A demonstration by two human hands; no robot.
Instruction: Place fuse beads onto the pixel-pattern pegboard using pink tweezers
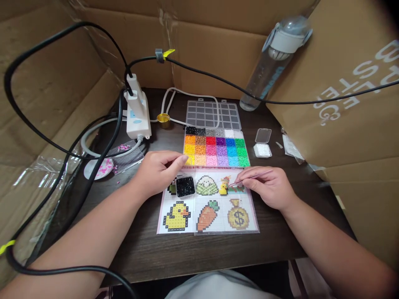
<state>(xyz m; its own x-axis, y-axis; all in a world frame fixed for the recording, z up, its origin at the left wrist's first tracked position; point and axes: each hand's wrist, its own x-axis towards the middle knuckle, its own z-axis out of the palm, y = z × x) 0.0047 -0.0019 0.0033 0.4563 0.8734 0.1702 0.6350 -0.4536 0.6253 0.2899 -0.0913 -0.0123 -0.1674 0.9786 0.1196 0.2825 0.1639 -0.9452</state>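
My right hand point(268, 186) pinches a pair of pink tweezers point(254, 176), whose tips point left to a small yellow duck of beads point(223, 189) on the pegboard. Under the clear pegboard point(226, 232) lies a pattern sheet point(160, 222) with a duck, a carrot and a money bag. My left hand point(160, 170) is curled beside a small clear box of black beads point(185, 187), its thumb near the lower left corner of the sorted bead case point(216, 149). Its other fingers are mostly hidden, so anything they hold is unseen.
The case's clear lid point(213, 114) lies open behind it. A small box of white beads point(262, 150) stands right. Left are a power strip point(138, 116), looping black cables point(115, 137) and a dish of pink beads point(98, 168). A water bottle point(271, 68) leans against the cardboard wall point(212, 54).
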